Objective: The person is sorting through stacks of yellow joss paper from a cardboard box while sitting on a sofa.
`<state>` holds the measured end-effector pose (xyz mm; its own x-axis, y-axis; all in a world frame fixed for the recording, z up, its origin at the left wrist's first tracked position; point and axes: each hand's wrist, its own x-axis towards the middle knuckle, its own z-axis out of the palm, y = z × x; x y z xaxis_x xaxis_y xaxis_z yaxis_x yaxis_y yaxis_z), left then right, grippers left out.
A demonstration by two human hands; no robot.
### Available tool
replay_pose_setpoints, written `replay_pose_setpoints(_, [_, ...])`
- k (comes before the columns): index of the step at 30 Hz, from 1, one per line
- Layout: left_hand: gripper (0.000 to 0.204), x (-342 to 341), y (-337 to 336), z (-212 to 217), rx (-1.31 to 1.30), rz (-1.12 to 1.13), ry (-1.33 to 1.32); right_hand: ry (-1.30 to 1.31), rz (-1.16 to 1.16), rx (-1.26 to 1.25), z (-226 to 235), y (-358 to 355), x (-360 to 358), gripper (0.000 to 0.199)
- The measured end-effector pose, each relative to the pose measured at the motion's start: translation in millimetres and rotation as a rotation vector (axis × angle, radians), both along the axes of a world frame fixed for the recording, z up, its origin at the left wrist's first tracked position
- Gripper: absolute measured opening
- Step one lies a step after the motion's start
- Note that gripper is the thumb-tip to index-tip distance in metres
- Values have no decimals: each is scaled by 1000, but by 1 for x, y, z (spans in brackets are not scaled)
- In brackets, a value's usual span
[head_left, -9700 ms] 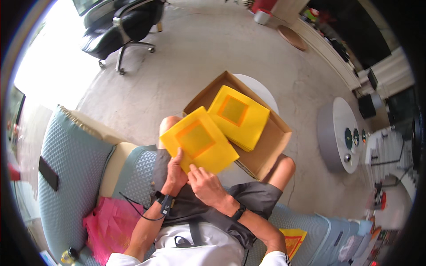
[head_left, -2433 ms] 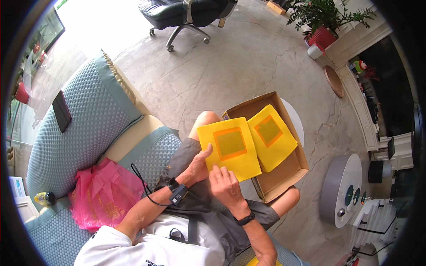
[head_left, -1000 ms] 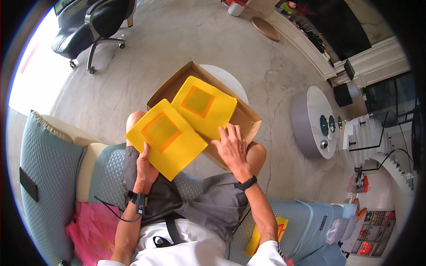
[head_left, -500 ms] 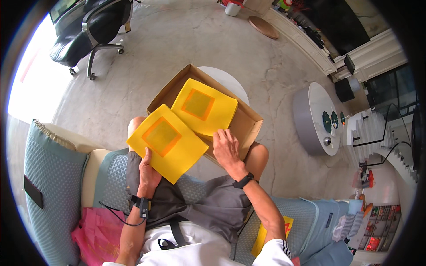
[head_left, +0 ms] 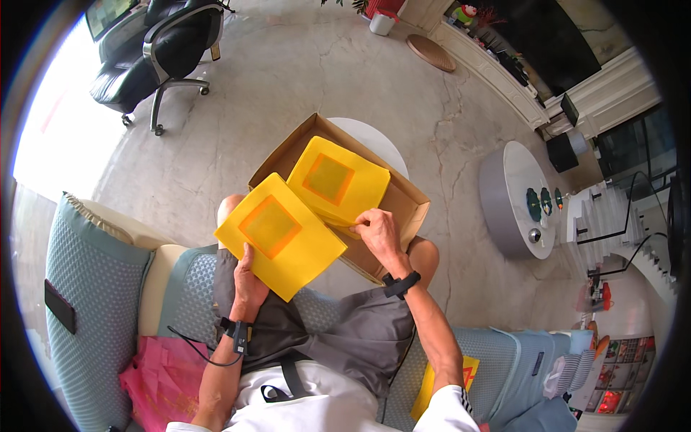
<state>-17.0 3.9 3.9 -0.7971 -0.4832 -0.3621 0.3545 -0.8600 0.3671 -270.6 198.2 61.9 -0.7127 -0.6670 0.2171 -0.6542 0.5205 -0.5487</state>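
My left hand grips a yellow joss paper sheet or thin stack by its near-left edge, thumb on top; a dull gold square framed in orange is printed on it. A second yellow joss paper stack with the same square lies in a shallow cardboard box across my knees. My right hand is closed in a pinch at that stack's near edge, where a thin layer shows at the fingertips. The held sheet overlaps the stack's left corner.
Behind the box stands a round white table. I sit on a blue-covered sofa, with a phone on its arm, a pink bag at left and a yellow packet at right. An office chair stands far left.
The view has shifted slightly. My right fingers have moved a little left against the stack's near edge, now pinching a thin layer there. My left hand keeps its hold.
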Motion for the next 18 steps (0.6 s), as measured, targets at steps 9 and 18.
replay_pose_setpoints(9, [48, -1, -1, -1, 13, 1, 16, -459, -84, -33, 1, 7, -19, 21])
replay_pose_setpoints(18, [48, 2, -2, -5, 11, 4, 17, -507, -94, -140, 1, 3, -20, 22])
